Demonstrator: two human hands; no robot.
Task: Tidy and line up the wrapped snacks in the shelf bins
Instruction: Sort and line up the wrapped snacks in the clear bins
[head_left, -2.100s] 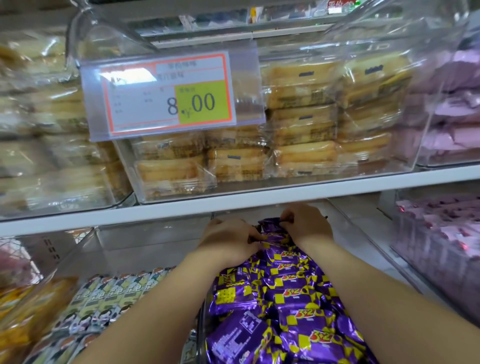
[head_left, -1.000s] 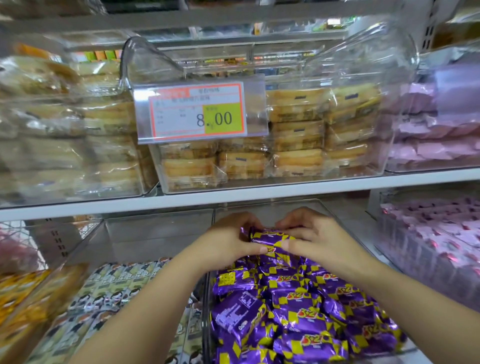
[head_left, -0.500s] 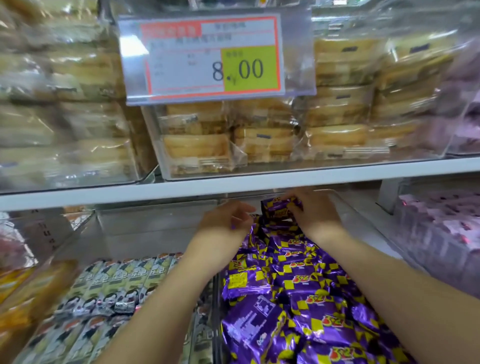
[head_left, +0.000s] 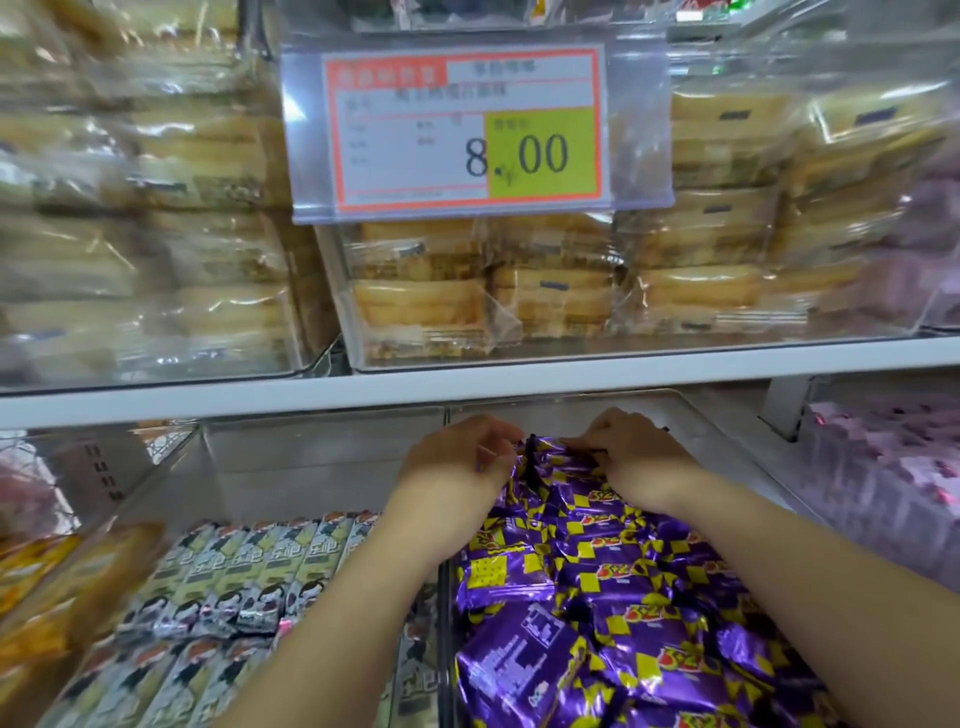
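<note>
I see both hands at rear of clear bin (head_left: 727, 441), under shelf (head_left: 311, 397); L hand (head_left: 457, 460) fingers curled, pinching purple snack pack (head_left: 545, 460); R hand (head_left: 636, 457) pinching its other end; other purple packs (head_left: 613, 613) heaped in bin; grey bars (head_left: 249, 569) lined up in next bin.

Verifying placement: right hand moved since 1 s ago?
Yes: right hand went down and back, from above the purple snacks to their rear row by the bin's back wall.
</note>
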